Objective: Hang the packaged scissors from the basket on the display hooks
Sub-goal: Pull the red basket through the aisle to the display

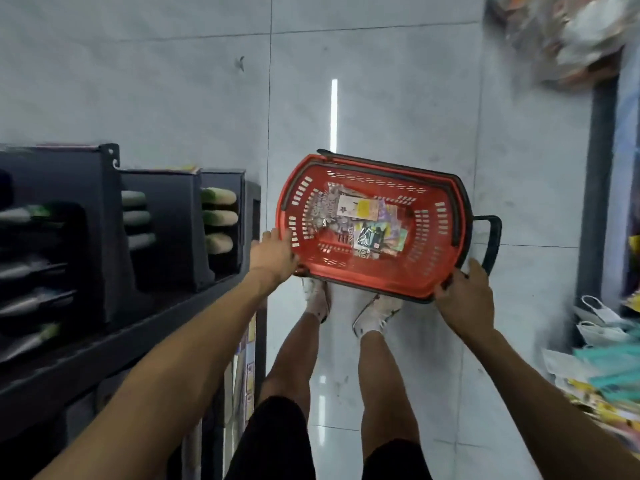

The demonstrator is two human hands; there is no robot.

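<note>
Packets, flat and glossy with printed fronts, lie overlapping on the floor of a red plastic basket; blur hides their contents. The basket is oblong with slotted walls, a black rim and a black pull handle at its right end. The left hand grips the left end, fingers hooked over the rim. The right hand clasps the near right corner, fingers curled on the black rim. White shoes stand below on the shiny pale grey tiled floor. A dark shelf carries black boxes on the left.
</note>
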